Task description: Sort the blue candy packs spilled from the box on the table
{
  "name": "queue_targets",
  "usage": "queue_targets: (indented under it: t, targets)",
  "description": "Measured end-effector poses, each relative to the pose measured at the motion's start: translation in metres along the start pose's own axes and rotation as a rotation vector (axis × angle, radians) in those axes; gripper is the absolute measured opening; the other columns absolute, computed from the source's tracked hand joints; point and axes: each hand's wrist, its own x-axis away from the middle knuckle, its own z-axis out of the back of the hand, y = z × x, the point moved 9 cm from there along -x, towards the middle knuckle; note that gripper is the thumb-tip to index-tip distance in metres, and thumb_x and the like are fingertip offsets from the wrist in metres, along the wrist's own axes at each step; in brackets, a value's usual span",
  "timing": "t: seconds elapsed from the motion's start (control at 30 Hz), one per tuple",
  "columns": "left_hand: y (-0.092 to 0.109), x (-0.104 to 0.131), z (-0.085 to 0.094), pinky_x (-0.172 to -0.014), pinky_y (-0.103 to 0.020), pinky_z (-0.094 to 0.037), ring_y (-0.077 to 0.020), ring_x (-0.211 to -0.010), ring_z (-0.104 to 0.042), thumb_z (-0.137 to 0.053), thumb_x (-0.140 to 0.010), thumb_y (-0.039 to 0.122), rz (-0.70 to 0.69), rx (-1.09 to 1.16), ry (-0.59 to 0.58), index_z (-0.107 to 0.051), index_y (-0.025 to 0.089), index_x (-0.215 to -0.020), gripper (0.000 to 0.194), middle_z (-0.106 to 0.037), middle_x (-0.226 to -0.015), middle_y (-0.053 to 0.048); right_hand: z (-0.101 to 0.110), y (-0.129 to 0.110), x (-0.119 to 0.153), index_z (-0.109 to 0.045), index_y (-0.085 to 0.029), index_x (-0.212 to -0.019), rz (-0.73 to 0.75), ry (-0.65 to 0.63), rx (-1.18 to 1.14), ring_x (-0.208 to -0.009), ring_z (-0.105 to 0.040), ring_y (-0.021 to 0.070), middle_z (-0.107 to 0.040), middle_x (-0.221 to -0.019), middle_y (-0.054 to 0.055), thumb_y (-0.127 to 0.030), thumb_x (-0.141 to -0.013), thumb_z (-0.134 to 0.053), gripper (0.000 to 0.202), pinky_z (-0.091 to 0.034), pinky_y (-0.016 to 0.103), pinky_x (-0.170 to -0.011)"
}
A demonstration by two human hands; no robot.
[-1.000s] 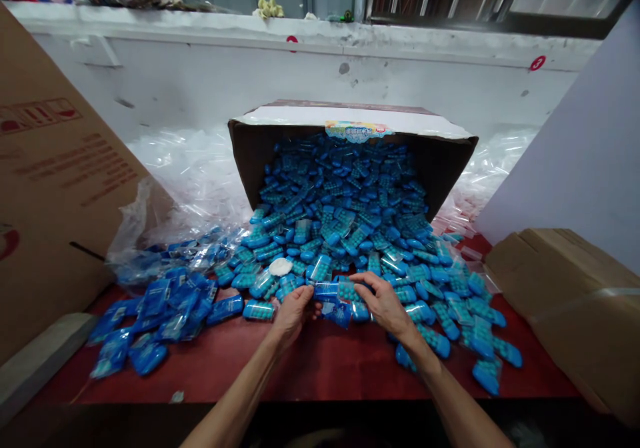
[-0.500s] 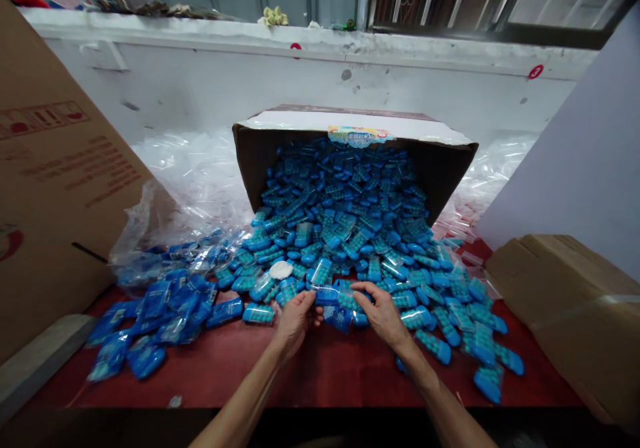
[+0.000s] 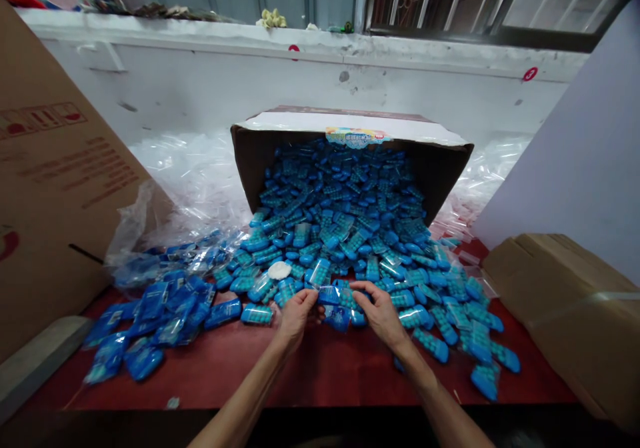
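Between my two hands is a small blue packet (image 3: 330, 295) in clear wrapping, its right part showing teal round pieces. My left hand (image 3: 299, 311) pinches its left end between thumb and fingers. At the other end, the thumb and fingertips of my right hand (image 3: 377, 308) close on the packet. Just below it lies another dark blue packet (image 3: 337, 318), partly hidden. Many similar blue-and-teal packets (image 3: 350, 235) spill toward my hands from a cardboard box (image 3: 453, 168) lying on its side. A white round piece (image 3: 279, 271) rests on the pile left of centre.
Darker blue wrapped packets (image 3: 173, 308) are heaped to the left on the red table (image 3: 240, 368). Clear plastic bags (image 3: 195, 168) lie behind them. A tall carton (image 3: 55, 148) borders the left side, and a closed brown box (image 3: 565, 301) sits at the right.
The view has shifted slightly. Both hands stay nearly in place around the same packet, with the left fingertips a little nearer the right hand.
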Motion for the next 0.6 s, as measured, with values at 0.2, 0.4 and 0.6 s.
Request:
queue_targets:
  t: [0.2, 0.4, 0.6]
  targets:
    - [-0.001, 0.007, -0.015, -0.043, -0.020, -0.039, -0.0118, -0.046, -0.055, -0.063, -0.062, 0.045, 0.011, 0.118, -0.059, -0.053, 0.015, -0.070, 0.032, -0.058, -0.052, 0.001, -0.006, 0.012, 0.004, -0.059, -0.022, -0.087, -0.048, 0.060, -0.009, -0.067, -0.054, 0.0160, -0.060, -0.073, 0.000, -0.036, -0.075, -0.048, 0.021, -0.042, 0.025, -0.058]
    - [-0.013, 0.013, -0.035, -0.044, -0.020, -0.040, -0.0104, -0.048, -0.054, -0.064, -0.066, 0.034, 0.160, 0.301, -0.111, -0.055, 0.013, -0.074, 0.025, -0.058, -0.056, 0.000, -0.012, -0.006, 0.006, -0.055, -0.020, -0.078, 0.046, 0.101, 0.018, -0.074, -0.052, 0.0148, -0.057, -0.076, 0.000, -0.032, -0.076, -0.048, 0.014, -0.041, 0.026, -0.071]
    - [-0.009, 0.015, -0.038, -0.043, -0.021, -0.038, -0.0111, -0.049, -0.054, -0.063, -0.067, 0.033, 0.243, 0.390, -0.201, -0.054, 0.015, -0.076, 0.022, -0.060, -0.061, 0.000, -0.044, 0.015, 0.005, -0.044, -0.024, -0.113, -0.158, -0.349, -0.514, -0.072, -0.055, 0.0128, -0.053, -0.097, 0.003, -0.032, -0.071, -0.055, 0.044, -0.047, 0.024, -0.058]
